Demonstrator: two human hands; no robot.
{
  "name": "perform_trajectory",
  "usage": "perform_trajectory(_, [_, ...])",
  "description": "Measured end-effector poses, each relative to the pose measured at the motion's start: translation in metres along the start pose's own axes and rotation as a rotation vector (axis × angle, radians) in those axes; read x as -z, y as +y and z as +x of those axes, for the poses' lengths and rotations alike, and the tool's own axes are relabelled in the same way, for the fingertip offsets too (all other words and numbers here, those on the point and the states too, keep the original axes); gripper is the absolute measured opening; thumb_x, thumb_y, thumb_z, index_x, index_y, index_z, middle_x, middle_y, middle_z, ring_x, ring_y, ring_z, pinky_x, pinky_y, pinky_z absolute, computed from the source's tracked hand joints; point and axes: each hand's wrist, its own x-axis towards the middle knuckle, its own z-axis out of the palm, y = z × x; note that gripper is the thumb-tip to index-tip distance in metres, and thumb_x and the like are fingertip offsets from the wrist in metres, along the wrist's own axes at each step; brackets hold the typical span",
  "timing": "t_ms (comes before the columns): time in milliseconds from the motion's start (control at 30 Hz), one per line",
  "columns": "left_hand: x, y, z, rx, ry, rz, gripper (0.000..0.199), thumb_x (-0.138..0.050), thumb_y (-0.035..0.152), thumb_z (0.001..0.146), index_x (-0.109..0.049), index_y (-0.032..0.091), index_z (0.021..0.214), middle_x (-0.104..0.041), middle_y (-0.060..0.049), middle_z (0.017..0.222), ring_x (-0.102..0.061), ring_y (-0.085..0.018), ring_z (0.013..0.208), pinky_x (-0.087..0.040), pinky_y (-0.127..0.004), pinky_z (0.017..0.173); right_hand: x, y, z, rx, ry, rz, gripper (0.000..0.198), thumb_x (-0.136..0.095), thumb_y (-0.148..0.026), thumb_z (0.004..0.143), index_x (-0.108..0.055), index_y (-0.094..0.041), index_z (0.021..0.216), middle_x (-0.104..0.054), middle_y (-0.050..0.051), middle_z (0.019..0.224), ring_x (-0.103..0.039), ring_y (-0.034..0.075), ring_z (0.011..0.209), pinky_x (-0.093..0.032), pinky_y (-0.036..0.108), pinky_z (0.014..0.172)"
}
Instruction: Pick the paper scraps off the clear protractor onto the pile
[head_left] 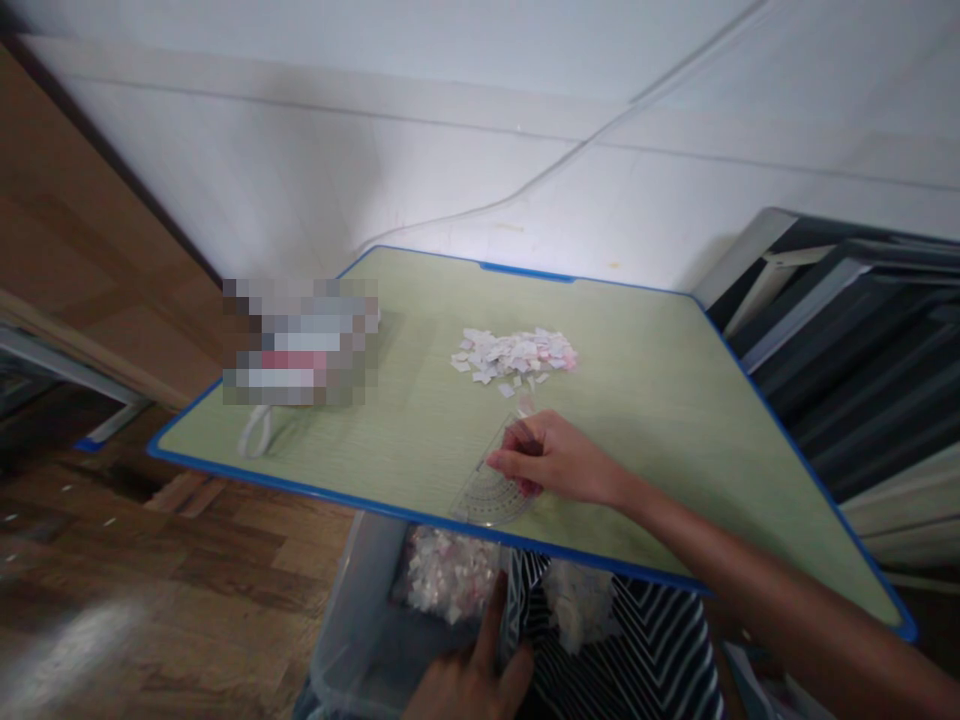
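Observation:
My right hand [559, 458] is closed on a clear plastic protractor [491, 497] at the near edge of the green table. Just beyond it lies a small heap of white and pinkish paper scraps [510, 353], with a few loose pieces toward my hand. Below the table edge, my left hand [474, 680] has its index finger stretched out and its thumb apart, beside the rim of a clear plastic bin [337, 640]. Inside the bin rests a clear bag full of small paper scraps [450, 575]. Another clear bag of scraps [579, 603] lies on striped cloth.
The green table [645, 390] has a blue rim and stands against a white wall. A blurred-out object [300, 350] with a white strap sits at its left. Dark folded panels [862, 320] lean at the right; cardboard [90, 220] stands at the left.

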Motion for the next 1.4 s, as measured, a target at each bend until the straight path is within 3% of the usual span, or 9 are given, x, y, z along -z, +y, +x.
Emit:
perform_trajectory(200, [-0.007,0.000,0.002,0.005,0.059,0.038,0.040,-0.049,0.004,0.086,-0.051,0.025,0.120,-0.021,-0.022,0.139,-0.066,-0.027,0.072,-0.054,-0.036,0.057,-0.003,0.001,-0.001,0.019,-0.110,0.113,0.032,-0.061,-0.040,0.074,-0.049,-0.015,0.059,-0.049,-0.004,0.049,-0.047,0.005,0.044,-0.038,0.016,0.042])
perform_trajectory(300, [-0.012,-0.001,0.002,-0.004,0.088,0.062,0.041,-0.050,0.004,0.086,-0.049,0.024,0.122,-0.023,-0.024,0.138,-0.066,-0.027,0.071,-0.054,-0.036,0.057,0.000,0.001,0.000,0.024,-0.089,0.131,0.033,-0.060,-0.042,0.073,-0.049,-0.015,0.058,-0.049,-0.004,0.048,-0.046,0.005,0.043,-0.037,0.017,0.042])
perform_trajectory(367, [-0.012,-0.001,0.001,-0.001,0.085,0.055,0.043,-0.049,0.004,0.086,-0.049,0.024,0.123,-0.023,-0.025,0.138,-0.066,-0.027,0.071,-0.054,-0.036,0.058,0.010,0.004,0.002,0.036,0.000,0.129,0.035,-0.058,-0.044,0.074,-0.049,-0.015,0.057,-0.048,-0.003,0.047,-0.045,0.005,0.042,-0.035,0.017,0.041])
perform_trajectory(533, [-0.010,-0.001,0.000,0.005,0.075,0.033,0.048,-0.046,-0.001,0.083,-0.048,0.024,0.124,-0.023,-0.023,0.139,-0.066,-0.027,0.074,-0.054,-0.037,0.060,0.054,0.023,0.003,0.034,0.401,0.147,0.042,-0.059,-0.051,0.069,-0.044,-0.016,0.051,-0.041,-0.005,0.042,-0.037,0.004,0.038,-0.027,0.019,0.038])
perform_trajectory(633, [-0.011,-0.001,0.001,-0.002,0.091,0.047,0.048,-0.047,-0.001,0.083,-0.048,0.024,0.124,-0.023,-0.024,0.139,-0.066,-0.027,0.073,-0.054,-0.037,0.059,0.071,0.032,0.002,0.010,0.481,0.115,0.043,-0.059,-0.050,0.069,-0.042,-0.017,0.047,-0.037,-0.005,0.039,-0.031,0.004,0.036,-0.021,0.021,0.038])
perform_trajectory(1400, [-0.013,-0.001,0.002,0.001,0.069,0.062,0.051,-0.045,-0.003,0.082,-0.046,0.025,0.125,-0.024,-0.022,0.139,-0.066,-0.025,0.074,-0.054,-0.035,0.060,0.070,0.025,0.002,-0.039,0.437,0.060,0.034,-0.060,-0.041,0.065,-0.045,-0.016,0.047,-0.041,-0.005,0.039,-0.033,0.004,0.034,-0.021,0.021,0.036])
